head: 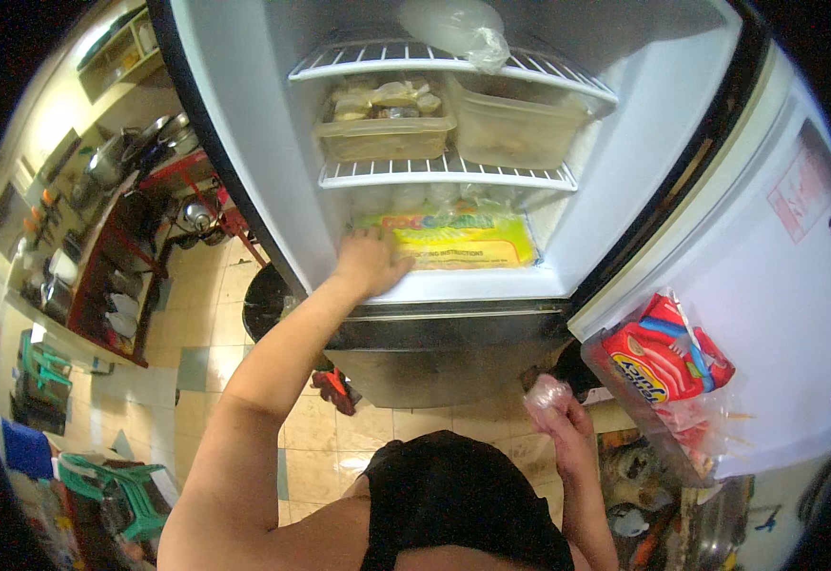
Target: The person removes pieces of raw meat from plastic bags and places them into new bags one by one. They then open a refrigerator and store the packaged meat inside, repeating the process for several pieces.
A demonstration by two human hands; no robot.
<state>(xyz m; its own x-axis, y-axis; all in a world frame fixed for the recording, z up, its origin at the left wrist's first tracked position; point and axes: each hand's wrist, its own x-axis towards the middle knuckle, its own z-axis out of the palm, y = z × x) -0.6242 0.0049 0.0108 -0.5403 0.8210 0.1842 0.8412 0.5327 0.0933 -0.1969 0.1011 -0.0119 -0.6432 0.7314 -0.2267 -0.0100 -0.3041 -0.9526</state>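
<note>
My left hand [371, 263] reaches into the open freezer compartment and touches the left end of a yellow-green food package [466, 243]. Its thumb lies along the front of the package. Whether the fingers grip it is unclear. The package lies on the white compartment floor [458, 285] and bears printed writing. Outside, low and to the right of the compartment, my right hand [565, 421] holds a small clear plastic bag [548, 394] with something pinkish in it.
Two plastic containers [387, 139] stand on the lower wire shelf [451, 175]; a knotted plastic bag [458, 28] rests on the upper one. Frosty bags [444, 193] lie behind the package. The open door [765, 285] holds a red food pack [665, 350]. A rack of pots [112, 160] stands left.
</note>
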